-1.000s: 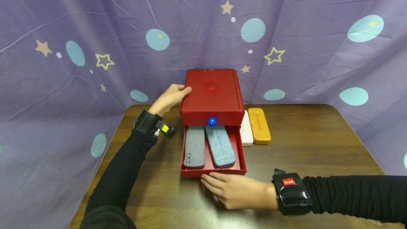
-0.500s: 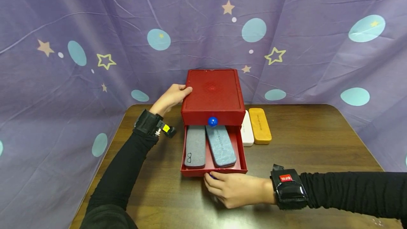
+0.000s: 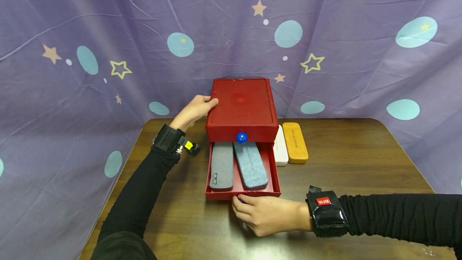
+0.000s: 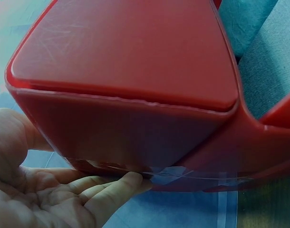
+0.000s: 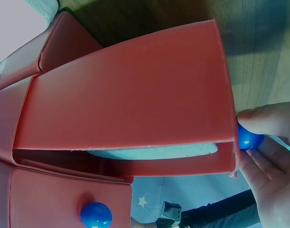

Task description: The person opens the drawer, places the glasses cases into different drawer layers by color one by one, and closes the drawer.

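A red two-drawer box (image 3: 242, 107) stands at the back middle of the wooden table (image 3: 361, 163). Its lower drawer (image 3: 242, 193) is pulled out and holds a grey glasses case (image 3: 221, 166) and a blue-grey case (image 3: 250, 165). My right hand (image 3: 265, 215) pinches the lower drawer's blue knob (image 5: 247, 138) at the drawer front. The upper drawer is closed, its blue knob (image 3: 241, 137) showing. My left hand (image 3: 193, 110) rests against the box's left side, fingers straight along its wall (image 4: 111, 190).
A white case (image 3: 280, 147) and a mustard-yellow case (image 3: 294, 142) lie side by side right of the box. A purple star-patterned cloth (image 3: 108, 43) hangs close behind and round the table.
My right hand moved slightly closer to the drawer front and its fingers closed on the blue knob. The drawer and left hand stayed where they were.
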Available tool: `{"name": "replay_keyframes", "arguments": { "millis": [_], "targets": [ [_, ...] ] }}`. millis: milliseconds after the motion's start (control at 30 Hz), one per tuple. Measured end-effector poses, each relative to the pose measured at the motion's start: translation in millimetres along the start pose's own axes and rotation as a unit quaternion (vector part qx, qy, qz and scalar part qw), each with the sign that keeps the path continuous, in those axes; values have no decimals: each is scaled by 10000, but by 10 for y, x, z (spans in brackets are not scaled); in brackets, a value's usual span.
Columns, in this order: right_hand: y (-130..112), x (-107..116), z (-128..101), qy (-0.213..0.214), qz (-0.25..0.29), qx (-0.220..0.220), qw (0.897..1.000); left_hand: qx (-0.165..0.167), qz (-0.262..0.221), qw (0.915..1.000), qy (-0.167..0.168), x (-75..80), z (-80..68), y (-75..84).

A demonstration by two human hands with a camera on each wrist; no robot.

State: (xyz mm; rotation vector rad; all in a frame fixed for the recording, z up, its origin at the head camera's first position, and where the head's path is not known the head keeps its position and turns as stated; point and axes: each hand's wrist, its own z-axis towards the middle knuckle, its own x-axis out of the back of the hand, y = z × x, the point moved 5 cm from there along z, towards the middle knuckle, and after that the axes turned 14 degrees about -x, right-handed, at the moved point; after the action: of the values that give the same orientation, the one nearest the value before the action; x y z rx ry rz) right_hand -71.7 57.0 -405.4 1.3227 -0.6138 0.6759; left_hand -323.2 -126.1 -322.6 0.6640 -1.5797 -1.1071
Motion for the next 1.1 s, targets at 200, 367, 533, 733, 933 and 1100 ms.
{"name": "replay_keyframes", "arguments": {
  "millis": [200, 367, 533, 733, 933, 1100],
  "targets": [
    [17, 18, 5, -42, -4, 56, 10000, -20, -116, 9999, -32, 3, -5, -16],
    [51, 31, 14, -250, 25, 196, 9995, 56, -79, 9999, -33, 8, -1, -26],
    [76, 44, 24, -199, 60, 218, 9995, 74, -55, 9999, -42, 2, 1, -27],
    [102, 59, 32, -96, 112, 211, 9997, 79, -259, 9996, -8, -14, 2, -38],
    [126, 70, 32, -72, 191, 209, 9996, 49, -298, 9995, -65, -13, -2, -34],
    [147, 83, 30, 51, 220, 170, 9996, 48, -379, 9992, -74, -21, -5, -31]
  ]
}}
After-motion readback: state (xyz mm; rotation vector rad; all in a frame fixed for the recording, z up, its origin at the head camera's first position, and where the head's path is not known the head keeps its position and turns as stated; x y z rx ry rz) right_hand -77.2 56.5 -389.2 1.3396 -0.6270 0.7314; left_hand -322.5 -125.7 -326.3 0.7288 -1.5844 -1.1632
